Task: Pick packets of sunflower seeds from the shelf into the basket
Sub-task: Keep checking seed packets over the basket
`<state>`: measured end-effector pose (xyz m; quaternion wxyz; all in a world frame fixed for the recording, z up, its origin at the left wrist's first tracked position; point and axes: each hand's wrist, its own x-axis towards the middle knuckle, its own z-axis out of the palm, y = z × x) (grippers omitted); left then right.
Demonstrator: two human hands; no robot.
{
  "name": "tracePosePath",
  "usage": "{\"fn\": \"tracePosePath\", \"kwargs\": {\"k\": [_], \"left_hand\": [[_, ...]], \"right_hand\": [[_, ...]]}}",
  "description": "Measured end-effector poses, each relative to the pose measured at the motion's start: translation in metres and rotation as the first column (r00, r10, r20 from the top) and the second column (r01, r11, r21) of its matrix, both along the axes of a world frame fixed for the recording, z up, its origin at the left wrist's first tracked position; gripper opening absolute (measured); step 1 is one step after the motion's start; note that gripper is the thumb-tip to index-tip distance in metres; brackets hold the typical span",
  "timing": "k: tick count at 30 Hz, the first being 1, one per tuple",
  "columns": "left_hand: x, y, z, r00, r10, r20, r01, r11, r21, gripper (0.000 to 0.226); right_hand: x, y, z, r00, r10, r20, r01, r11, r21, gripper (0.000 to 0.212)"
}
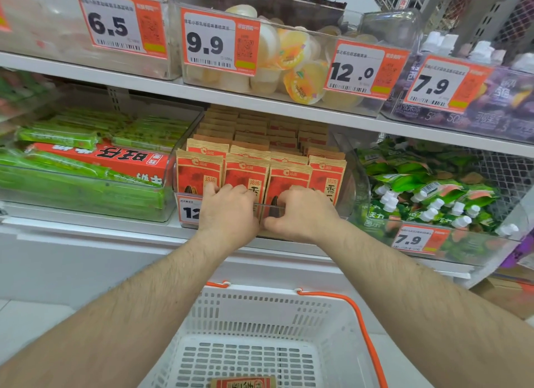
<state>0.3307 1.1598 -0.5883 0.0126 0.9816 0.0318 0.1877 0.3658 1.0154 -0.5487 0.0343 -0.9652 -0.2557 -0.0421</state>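
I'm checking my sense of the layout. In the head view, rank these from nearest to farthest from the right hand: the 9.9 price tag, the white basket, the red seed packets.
From the right hand:
1. Red seed packets, right at its fingers, in the middle bin.
2. White basket, below, nearer the person.
3. 9.9 price tag, on the upper shelf, up and left.

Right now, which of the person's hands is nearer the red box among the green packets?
Left. The left hand rests on the sunflower seed packets just right of the red box; the right hand lies farther right.
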Motion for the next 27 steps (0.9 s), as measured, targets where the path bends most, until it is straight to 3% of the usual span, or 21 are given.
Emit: {"fn": "tracePosePath", "kwargs": {"k": [3, 6, 10, 15, 17, 19, 23, 27], "left_hand": [[-0.002, 0.01, -0.007, 0.979, -0.09, 0.181, 0.098, 0.995, -0.036, 0.023], [-0.004, 0.021, -0.004, 0.923, -0.146, 0.357, 0.184, 0.98, -0.076, 0.04], [-0.001, 0.025, 0.011, 0.965, -0.035, 0.261, 0.063, 0.993, -0.1, 0.08], [0.015, 0.033, 0.027, 0.993, 0.04, 0.111, -0.033, 0.997, -0.065, 0.078], [0.018, 0.032, 0.03, 0.994, 0.041, 0.099, -0.036, 0.998, -0.06, 0.077], [0.018, 0.03, 0.03, 0.994, 0.041, 0.102, -0.034, 0.997, -0.072, 0.079], [0.019, 0.028, 0.031, 0.996, 0.029, 0.089, -0.026, 0.999, -0.034, 0.088], [0.024, 0.025, 0.038, 1.0, 0.011, 0.028, -0.012, 1.0, 0.003, 0.099]], "right_hand": [[-0.001, -0.012, -0.001, 0.996, 0.014, 0.091, -0.02, 0.998, 0.055, 0.035], [0.006, -0.027, 0.001, 0.968, -0.018, 0.25, -0.049, 0.965, 0.259, 0.042], [0.028, -0.039, 0.008, 0.928, -0.129, 0.351, -0.045, 0.893, 0.447, 0.043], [0.054, -0.04, 0.017, 0.979, -0.152, 0.135, 0.069, 0.873, 0.483, 0.045], [0.071, -0.045, 0.023, 0.975, -0.198, 0.099, 0.152, 0.924, 0.351, 0.044], [0.08, -0.051, 0.03, 0.97, -0.236, 0.051, 0.23, 0.967, 0.109, 0.046], [0.089, -0.057, 0.036, 0.994, -0.113, 0.01, 0.111, 0.954, -0.278, 0.1], [0.095, -0.057, 0.028, 0.998, -0.037, 0.06, 0.059, 0.908, -0.415, 0.142]]}}
